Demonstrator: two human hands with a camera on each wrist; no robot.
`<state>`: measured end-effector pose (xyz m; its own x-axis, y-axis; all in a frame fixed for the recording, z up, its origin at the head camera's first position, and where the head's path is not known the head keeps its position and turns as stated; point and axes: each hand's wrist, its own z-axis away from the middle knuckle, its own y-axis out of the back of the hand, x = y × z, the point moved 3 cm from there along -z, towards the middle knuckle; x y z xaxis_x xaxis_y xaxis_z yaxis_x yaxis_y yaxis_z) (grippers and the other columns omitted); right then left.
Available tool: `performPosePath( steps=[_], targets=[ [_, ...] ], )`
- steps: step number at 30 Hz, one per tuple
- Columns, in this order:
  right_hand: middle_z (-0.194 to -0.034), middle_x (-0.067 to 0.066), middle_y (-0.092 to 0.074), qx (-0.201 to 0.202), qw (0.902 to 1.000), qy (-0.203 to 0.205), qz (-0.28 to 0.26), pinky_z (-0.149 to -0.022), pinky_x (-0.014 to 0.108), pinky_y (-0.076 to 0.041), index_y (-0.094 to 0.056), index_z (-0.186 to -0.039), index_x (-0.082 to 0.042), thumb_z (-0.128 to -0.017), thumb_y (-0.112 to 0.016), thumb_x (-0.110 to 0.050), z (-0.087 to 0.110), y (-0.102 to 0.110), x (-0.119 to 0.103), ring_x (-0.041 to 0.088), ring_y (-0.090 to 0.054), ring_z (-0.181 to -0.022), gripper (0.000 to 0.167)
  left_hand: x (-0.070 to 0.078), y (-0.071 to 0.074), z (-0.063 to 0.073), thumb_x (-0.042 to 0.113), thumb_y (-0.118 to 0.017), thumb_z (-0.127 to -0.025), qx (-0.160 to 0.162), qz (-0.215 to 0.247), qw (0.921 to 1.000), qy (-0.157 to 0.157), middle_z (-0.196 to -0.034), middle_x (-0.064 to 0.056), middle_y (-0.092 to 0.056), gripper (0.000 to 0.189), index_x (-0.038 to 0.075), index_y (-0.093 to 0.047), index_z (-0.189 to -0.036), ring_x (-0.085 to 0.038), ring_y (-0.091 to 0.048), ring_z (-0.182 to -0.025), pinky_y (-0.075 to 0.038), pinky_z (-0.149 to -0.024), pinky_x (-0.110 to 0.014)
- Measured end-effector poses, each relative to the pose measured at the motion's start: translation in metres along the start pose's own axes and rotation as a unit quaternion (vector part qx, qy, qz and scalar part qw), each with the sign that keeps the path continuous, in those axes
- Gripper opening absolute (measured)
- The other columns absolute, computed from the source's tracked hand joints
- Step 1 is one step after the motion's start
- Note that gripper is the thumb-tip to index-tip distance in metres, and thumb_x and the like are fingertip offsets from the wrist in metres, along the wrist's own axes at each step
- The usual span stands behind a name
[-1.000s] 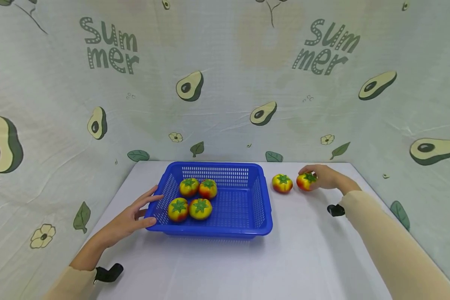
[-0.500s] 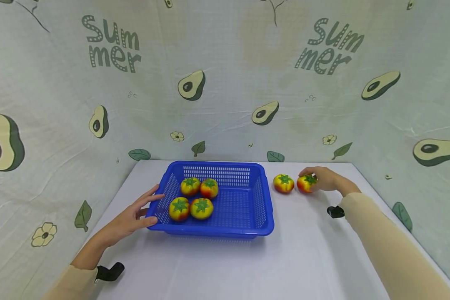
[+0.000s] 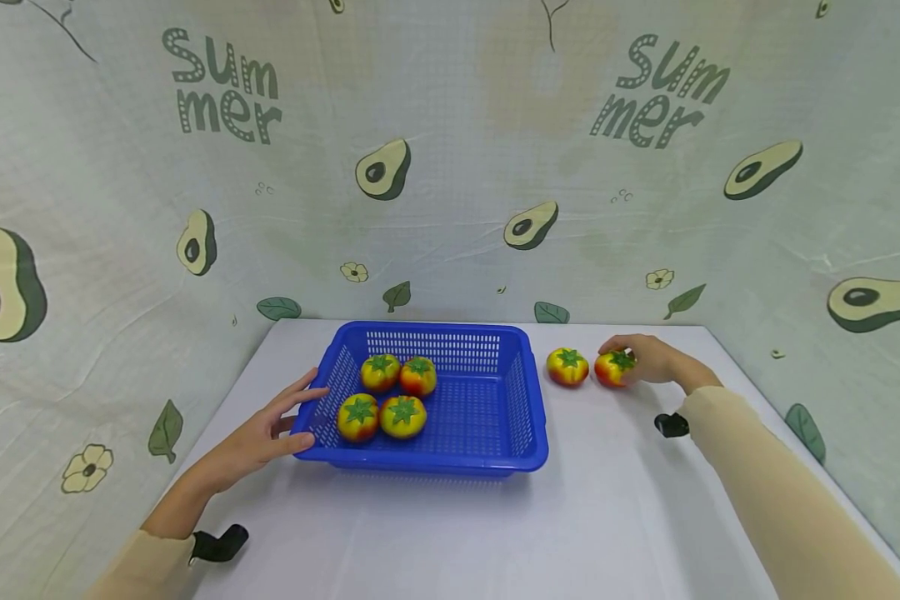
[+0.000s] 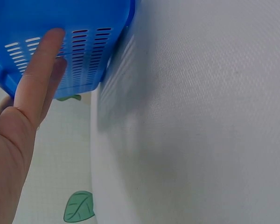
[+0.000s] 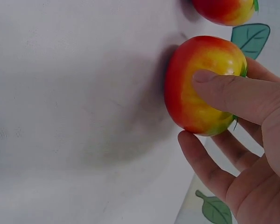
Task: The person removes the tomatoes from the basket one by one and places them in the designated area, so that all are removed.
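My right hand (image 3: 648,359) grips a red and yellow tomato (image 5: 200,88) with a green leafy top at the far right of the table. The thumb lies across its side in the right wrist view, with fingers behind and below. The tomato sits at the table's surface; I cannot tell whether it is lifted. A second tomato (image 3: 567,367) lies just left of it. My left hand (image 3: 251,442) rests at the left side of a blue plastic basket (image 3: 435,463), its fingers fairly straight and touching the rim. Several similar tomatoes (image 3: 402,417) stand in the basket's left half.
A white-covered table (image 3: 450,542) carries everything. Behind it and at both sides hangs a pale cloth (image 3: 450,100) printed with avocados and leaves. The basket's right half shows its bare slotted floor. Black devices (image 3: 221,543) are worn at both wrists.
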<state>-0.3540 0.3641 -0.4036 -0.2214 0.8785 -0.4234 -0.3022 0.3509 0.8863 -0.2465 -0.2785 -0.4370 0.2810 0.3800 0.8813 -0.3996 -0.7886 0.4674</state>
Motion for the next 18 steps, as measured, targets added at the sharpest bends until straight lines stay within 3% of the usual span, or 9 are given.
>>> performPosePath(
  steps=[18],
  targets=[
    [-0.144, 0.028, -0.058, 0.002, 0.9999, 0.013, -0.002, -0.111, 0.078, -0.036, -0.062, -0.141, -0.007, -0.092, -0.078, -0.004, 0.0021, -0.0017, -0.0002, 0.052, -0.051, -0.129, 0.051, -0.0003, 0.0007, 0.0001, 0.018, -0.066, -0.105, 0.0, -0.003, 1.0, -0.006, -0.18, -0.008, 0.001, 0.064, 0.017, -0.041, -0.164, -0.063, -0.037, -0.146, -0.058, -0.099, -0.027]
  ],
)
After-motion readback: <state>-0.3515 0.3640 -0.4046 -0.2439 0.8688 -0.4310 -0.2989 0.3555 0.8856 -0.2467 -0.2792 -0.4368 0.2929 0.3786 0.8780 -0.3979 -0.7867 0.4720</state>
